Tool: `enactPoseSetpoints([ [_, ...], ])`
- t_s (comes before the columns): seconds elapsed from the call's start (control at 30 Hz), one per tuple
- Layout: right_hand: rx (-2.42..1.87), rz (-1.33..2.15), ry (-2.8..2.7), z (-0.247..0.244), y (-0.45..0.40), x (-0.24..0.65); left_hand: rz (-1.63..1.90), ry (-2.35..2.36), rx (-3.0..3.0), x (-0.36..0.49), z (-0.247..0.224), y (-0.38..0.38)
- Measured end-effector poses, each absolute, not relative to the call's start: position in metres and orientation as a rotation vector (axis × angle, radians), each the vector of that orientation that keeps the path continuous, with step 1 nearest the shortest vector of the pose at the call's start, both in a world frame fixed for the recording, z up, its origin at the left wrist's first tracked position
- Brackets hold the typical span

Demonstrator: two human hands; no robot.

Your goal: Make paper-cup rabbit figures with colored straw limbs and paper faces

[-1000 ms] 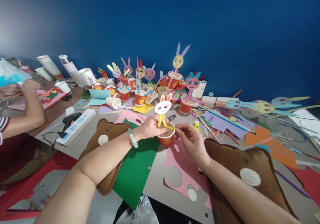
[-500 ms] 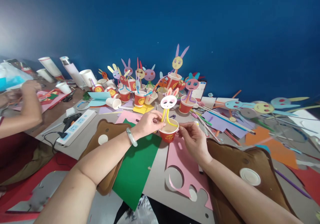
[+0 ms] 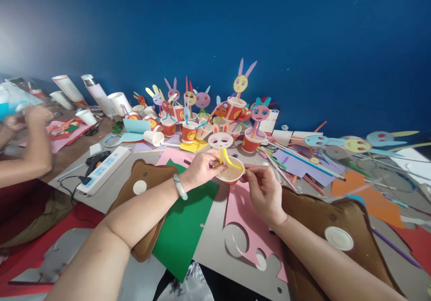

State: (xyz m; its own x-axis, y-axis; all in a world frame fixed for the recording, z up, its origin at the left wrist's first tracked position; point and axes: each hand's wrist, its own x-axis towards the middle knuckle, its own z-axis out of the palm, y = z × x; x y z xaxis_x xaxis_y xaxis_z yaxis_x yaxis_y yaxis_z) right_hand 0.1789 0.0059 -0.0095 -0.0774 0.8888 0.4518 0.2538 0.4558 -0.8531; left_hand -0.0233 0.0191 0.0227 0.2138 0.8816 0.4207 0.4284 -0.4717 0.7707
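Cup (image 3: 235,174) and yellow straw (image 3: 233,161) meet just below the centre of the frame, between the person's two hands. The left hand (image 3: 204,167) pinches the cup's left rim, apparently to steady it; the right hand (image 3: 264,189) pinches the straw's end at the right rim, probably to hold it bent over the edge. So the cup touches the left fingertips and lies just beside the right. The pale rabbit face (image 3: 220,140) stands above, borne on straw legs.
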Motion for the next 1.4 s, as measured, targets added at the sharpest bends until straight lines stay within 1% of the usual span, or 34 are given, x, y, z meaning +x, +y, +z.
enactPoseSetpoints([
  [0.2, -0.944, 0.74, -1.623, -0.005, 0.001, 0.176, 1.259, 1.185, 2.041, -0.024, 0.021, 0.02],
  [0.5, -0.974, 0.801, -1.658, -0.005, -0.001, 0.175, 1.137, 1.246, 2.142, -0.024, 0.016, 0.021],
  [0.83, -0.988, 0.892, -1.607, -0.005, 0.002, 0.175, 0.997, 1.323, 2.094, -0.021, 0.011, 0.021],
  [1.1, -1.024, 0.838, -1.62, -0.012, 0.007, 0.176, 0.965, 1.293, 2.092, -0.021, 0.01, 0.02],
  [1.4, -1.031, 0.886, -1.66, -0.005, 0.008, 0.175, 0.961, 1.297, 2.083, -0.019, 0.008, 0.02],
])
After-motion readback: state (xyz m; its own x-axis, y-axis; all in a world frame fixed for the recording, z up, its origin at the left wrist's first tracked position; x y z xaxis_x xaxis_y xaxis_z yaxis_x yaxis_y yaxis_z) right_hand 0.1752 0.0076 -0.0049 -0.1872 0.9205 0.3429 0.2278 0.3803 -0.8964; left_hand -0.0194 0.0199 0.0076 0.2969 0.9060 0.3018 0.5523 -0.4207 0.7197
